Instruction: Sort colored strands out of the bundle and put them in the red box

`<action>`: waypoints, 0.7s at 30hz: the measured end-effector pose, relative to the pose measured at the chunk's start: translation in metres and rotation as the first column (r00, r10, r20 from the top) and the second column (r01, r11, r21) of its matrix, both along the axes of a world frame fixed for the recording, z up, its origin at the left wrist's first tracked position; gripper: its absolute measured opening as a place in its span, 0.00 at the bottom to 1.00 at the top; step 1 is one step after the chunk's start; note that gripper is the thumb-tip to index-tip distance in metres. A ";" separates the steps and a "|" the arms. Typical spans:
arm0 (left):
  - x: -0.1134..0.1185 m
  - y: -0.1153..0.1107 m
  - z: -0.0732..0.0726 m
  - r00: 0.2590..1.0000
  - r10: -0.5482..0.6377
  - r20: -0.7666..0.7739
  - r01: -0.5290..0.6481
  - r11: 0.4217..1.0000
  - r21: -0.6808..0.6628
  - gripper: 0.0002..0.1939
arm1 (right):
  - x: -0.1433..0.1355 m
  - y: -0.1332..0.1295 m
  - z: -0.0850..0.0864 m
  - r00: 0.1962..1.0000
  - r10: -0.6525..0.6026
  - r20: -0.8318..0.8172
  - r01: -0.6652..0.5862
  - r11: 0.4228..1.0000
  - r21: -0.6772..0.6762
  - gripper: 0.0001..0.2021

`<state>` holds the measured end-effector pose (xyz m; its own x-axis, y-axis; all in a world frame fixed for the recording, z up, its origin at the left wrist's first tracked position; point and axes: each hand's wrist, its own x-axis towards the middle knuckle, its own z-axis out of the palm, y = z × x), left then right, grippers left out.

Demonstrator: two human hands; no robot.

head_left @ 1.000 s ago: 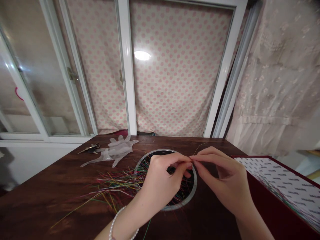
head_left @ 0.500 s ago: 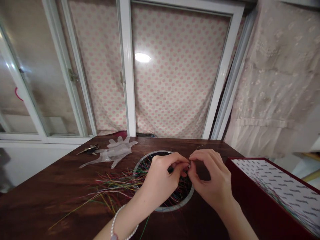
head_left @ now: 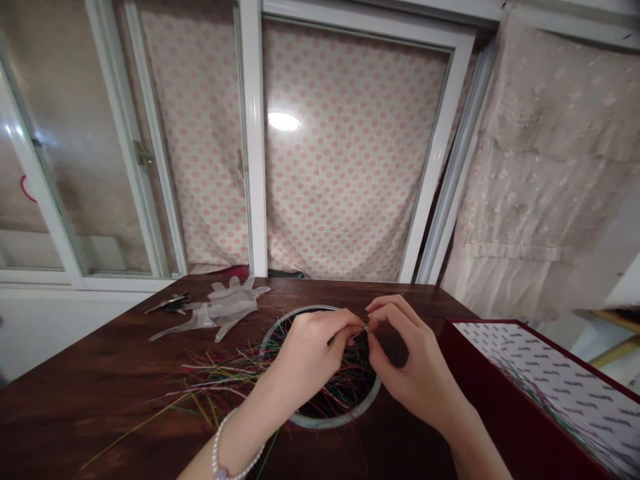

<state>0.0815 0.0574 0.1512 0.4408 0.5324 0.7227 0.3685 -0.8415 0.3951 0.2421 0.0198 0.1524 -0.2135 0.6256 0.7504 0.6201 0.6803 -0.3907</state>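
Note:
My left hand (head_left: 313, 353), with a white bead bracelet at the wrist, pinches a thin yellow-green wire (head_left: 365, 327) between thumb and forefinger. Facing it, my right hand (head_left: 413, 360) has its thumb and forefinger closed in on the same wire's tip, its other fingers loosely curved. Most of the wire is hidden by the fingers. Under both hands stands a round container with a pale rim (head_left: 330, 422). Many thin coloured wires (head_left: 225, 367) lie in it and spill over its left side onto the table.
A dark red box (head_left: 480, 380) with a white printed lining stands at the right, more thin wires inside it. At the back left of the brown wooden table (head_left: 100, 393) lie a clear plastic glove (head_left: 225, 307) and a bunch of keys (head_left: 173, 303). Sliding windows rise behind.
The whole view has shifted slightly. My right forefinger and thumb have moved a little apart, and the yellow-green wire now shows between the fingertips. Both hands stay above the container.

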 end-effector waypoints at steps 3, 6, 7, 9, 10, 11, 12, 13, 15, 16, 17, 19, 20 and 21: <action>-0.001 0.002 -0.001 0.999 -0.033 0.012 0.032 0.995 0.097 0.12 | 0.003 -0.002 0.003 0.996 0.067 -0.055 -0.070 0.996 -0.060 0.07; -0.001 0.003 -0.001 0.999 -0.046 0.020 0.040 0.976 0.215 0.12 | 0.006 -0.003 0.004 0.992 0.085 -0.095 -0.093 0.992 -0.087 0.06; -0.002 0.003 -0.001 0.999 -0.042 0.009 0.038 0.969 0.243 0.11 | 0.007 -0.003 0.004 0.991 0.082 -0.109 -0.093 0.991 -0.101 0.06; -0.002 0.004 -0.002 0.999 -0.031 -0.027 0.038 0.957 0.286 0.11 | 0.009 -0.002 0.003 0.988 0.067 -0.138 -0.087 0.986 -0.141 0.05; -0.003 0.004 -0.002 0.999 -0.027 -0.046 0.040 0.952 0.304 0.11 | 0.010 -0.001 0.003 0.987 0.054 -0.154 -0.079 0.984 -0.161 0.06; -0.003 0.004 -0.003 0.998 -0.022 -0.066 0.042 0.946 0.320 0.10 | 0.010 0.000 0.003 0.985 0.037 -0.168 -0.067 0.981 -0.179 0.06; -0.002 0.004 -0.004 0.996 -0.012 -0.085 0.040 0.941 0.336 0.10 | 0.010 0.001 0.002 0.983 0.016 -0.181 -0.051 0.980 -0.191 0.06; -0.002 0.004 -0.005 0.995 0.002 -0.102 0.034 0.937 0.347 0.10 | 0.010 0.002 0.002 0.981 -0.009 -0.194 -0.029 0.980 -0.195 0.06; -0.001 0.004 -0.008 0.991 0.037 -0.127 0.011 0.933 0.360 0.11 | 0.010 0.004 0.000 0.975 -0.055 -0.217 0.014 0.982 -0.188 0.06; 0.000 0.003 -0.009 0.990 0.051 -0.128 -0.001 0.932 0.363 0.11 | 0.010 0.004 0.000 0.971 -0.068 -0.228 0.026 0.983 -0.183 0.06; 0.002 0.003 -0.009 0.992 0.054 -0.118 -0.007 0.931 0.365 0.11 | 0.010 0.005 0.000 0.968 -0.071 -0.240 0.028 0.983 -0.180 0.06; 0.003 0.001 -0.008 0.998 0.024 -0.061 -0.003 0.944 0.329 0.10 | 0.012 0.004 0.000 0.963 -0.053 -0.266 0.006 0.985 -0.174 0.06; 0.004 -0.001 -0.006 1.000 0.000 -0.011 0.003 0.961 0.275 0.09 | 0.014 0.003 0.001 0.959 -0.041 -0.282 -0.007 0.986 -0.166 0.06; 0.004 -0.002 -0.003 0.999 -0.026 0.047 0.016 0.982 0.187 0.07 | 0.016 0.002 0.001 0.953 -0.032 -0.303 -0.015 0.988 -0.152 0.05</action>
<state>0.0854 0.0553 0.1478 0.4120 0.3773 0.8294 0.3341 -0.9094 0.2477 0.2580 0.0217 0.1539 0.0154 0.7373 0.6753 0.4620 0.5938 -0.6588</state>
